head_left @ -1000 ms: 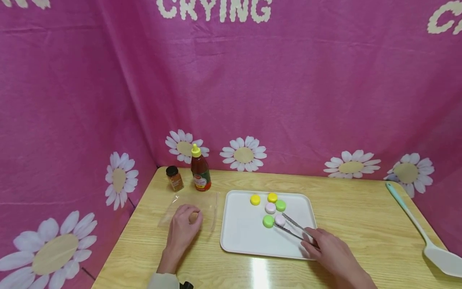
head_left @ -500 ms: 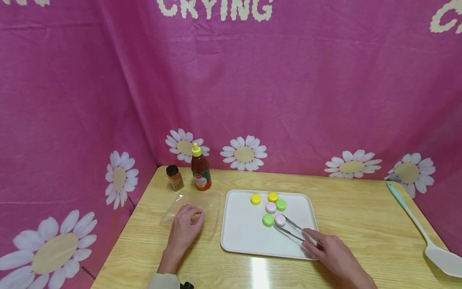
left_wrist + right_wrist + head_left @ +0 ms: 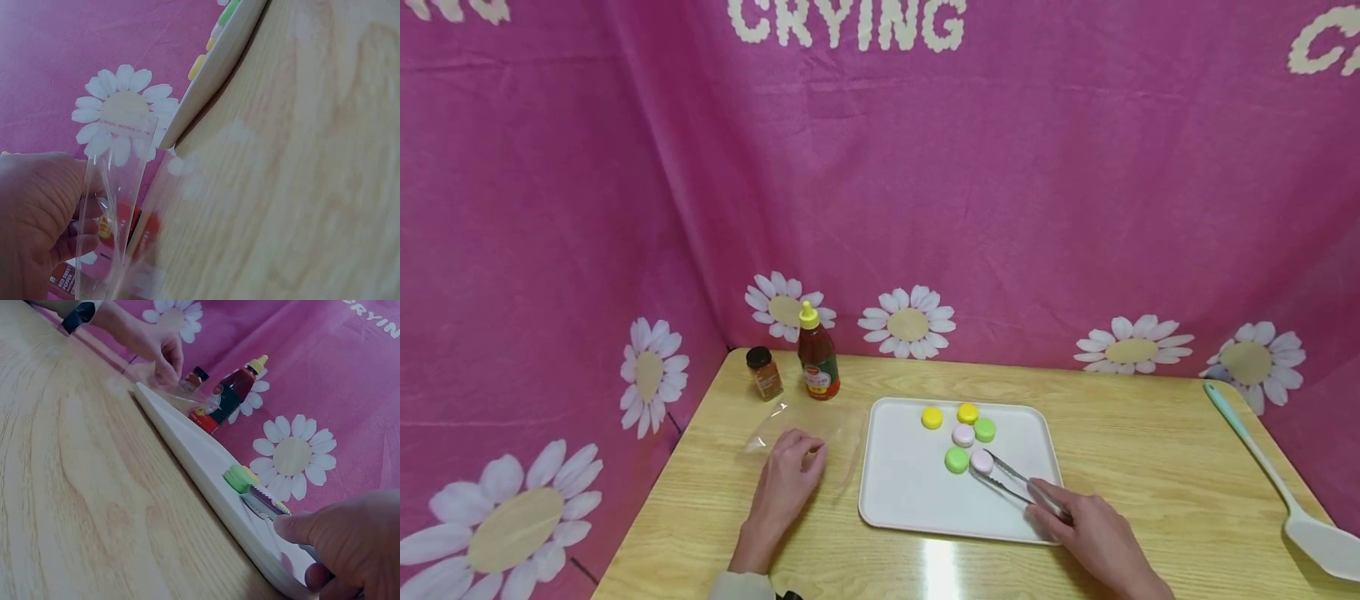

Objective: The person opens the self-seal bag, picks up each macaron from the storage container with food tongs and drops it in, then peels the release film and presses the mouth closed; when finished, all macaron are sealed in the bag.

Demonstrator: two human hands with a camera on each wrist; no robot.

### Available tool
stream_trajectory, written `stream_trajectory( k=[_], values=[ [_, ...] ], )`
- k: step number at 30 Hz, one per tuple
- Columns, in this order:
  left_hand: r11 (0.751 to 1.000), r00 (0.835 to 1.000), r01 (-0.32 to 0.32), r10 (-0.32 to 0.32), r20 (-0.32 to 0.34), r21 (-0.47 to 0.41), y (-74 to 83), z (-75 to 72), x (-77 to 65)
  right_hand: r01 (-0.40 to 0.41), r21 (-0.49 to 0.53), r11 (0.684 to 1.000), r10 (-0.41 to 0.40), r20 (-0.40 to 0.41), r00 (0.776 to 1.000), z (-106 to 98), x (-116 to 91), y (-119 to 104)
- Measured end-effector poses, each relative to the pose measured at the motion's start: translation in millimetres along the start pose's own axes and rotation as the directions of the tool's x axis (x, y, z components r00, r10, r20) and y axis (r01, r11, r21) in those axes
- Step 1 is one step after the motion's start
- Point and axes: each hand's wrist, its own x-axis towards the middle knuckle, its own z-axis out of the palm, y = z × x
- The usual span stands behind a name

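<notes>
Since a second ago, little has shifted: the metal tongs (image 3: 1009,482) have drawn in around the pale pink macaron (image 3: 981,460), their tips now nearly touching it where before they stood wider and slightly off it, which I judge to mean the pinch is being set. The right hand (image 3: 1093,533) grips the tongs by their rear end at the near right corner of the white tray (image 3: 902,492), fingers curled round the handles; the tongs' arms stand narrow, either side of the pink macaron, though whether they already squeeze it I cannot tell.

The left hand (image 3: 786,479) has barely moved. It rests left of the tray on a clear plastic bag (image 3: 831,433) lying flat on the wooden table (image 3: 1150,467), and the left wrist view shows the fingers (image 3: 75,234) pinching the bag's edge (image 3: 119,187). The bag holds nothing that I can see.

The tray holds six macarons: two yellow ones (image 3: 932,417) at its far side, a second pink one (image 3: 963,434) and a green one (image 3: 984,429) behind the tongs' tips, and another green one (image 3: 957,459) touching the pink macaron on its left.

Beyond the bag, left of the tray's far corner, stand a red sauce bottle (image 3: 818,363) with a yellow cap and a small spice jar (image 3: 763,374). A white spatula (image 3: 1285,492) lies well right of the tray.
</notes>
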Motion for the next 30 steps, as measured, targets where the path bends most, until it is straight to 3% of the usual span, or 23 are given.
stream_trajectory(
  k=[17,30],
  values=[
    [1.0,0.999,-0.008,0.007,0.045,0.009,2.1,-5.2,2.1,-0.008,0.006,1.0,0.008,-0.075,0.997,3.6,-3.5,-1.0],
    [0.999,0.998,-0.046,0.046,0.043,-0.001,7.7,-2.9,1.1,0.005,0.024,1.0,-0.003,-0.095,0.995,-10.1,-3.5,-5.7]
  ],
)
